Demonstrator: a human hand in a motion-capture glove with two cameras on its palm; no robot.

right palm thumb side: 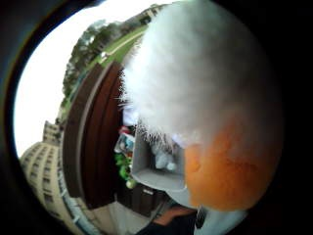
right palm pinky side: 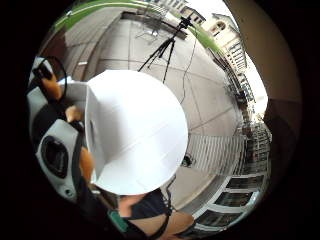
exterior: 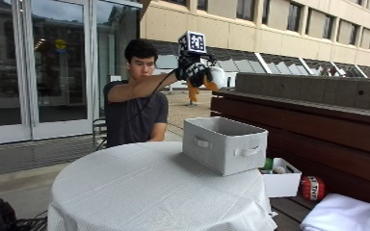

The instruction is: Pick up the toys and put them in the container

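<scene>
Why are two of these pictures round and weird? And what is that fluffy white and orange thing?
No machine here, just a person at a round table with a white cloth. Their right hand wears a black glove with two tiny cameras on the palm, and those make the round pictures. One palm camera looks down at the tabletop and the white container far below. The other is nearly filled by the fluffy thing: a plush toy, white with orange parts, because the fingers are wrapped round it. The normal picture comes from a camera beside the table. It shows the hand raised high, holding the plush toy above the container, a fabric box with handles, which stands on the table. More toys sit in a small box beside the table.
</scene>
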